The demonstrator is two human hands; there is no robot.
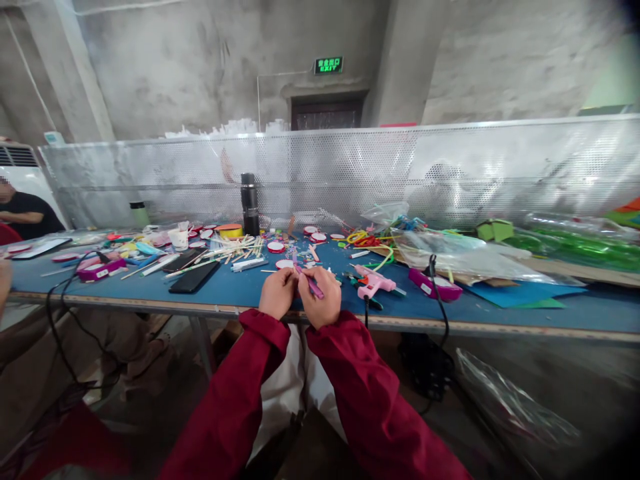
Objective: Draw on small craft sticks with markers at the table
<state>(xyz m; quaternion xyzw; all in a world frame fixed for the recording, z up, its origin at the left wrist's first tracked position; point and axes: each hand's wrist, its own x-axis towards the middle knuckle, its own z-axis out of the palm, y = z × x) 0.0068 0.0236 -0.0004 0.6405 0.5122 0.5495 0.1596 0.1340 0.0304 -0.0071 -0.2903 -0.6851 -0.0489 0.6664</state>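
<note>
My right hand (321,295) is closed around a slim purple pen-like tool (315,288), held slanting; its exact kind is too small to make out. Close beside it, my left hand (278,292) is closed in a pinch near the tool's far end. What its fingers hold is hidden. Both hands are above the table's front edge. Just beyond them lies a white round disc (284,265), and farther back a red-rimmed one (275,247). To the right of my right hand lies a pink glue gun (373,281) with a cord hanging down.
A black phone (195,277), wooden sticks (240,249) and a black thermos (249,205) are at left. Purple boxes (435,285) (101,268) trail cords over the edge. Plastic bags (465,257) cover the right. Another person (25,212) sits far left; a hand (4,277) shows nearer.
</note>
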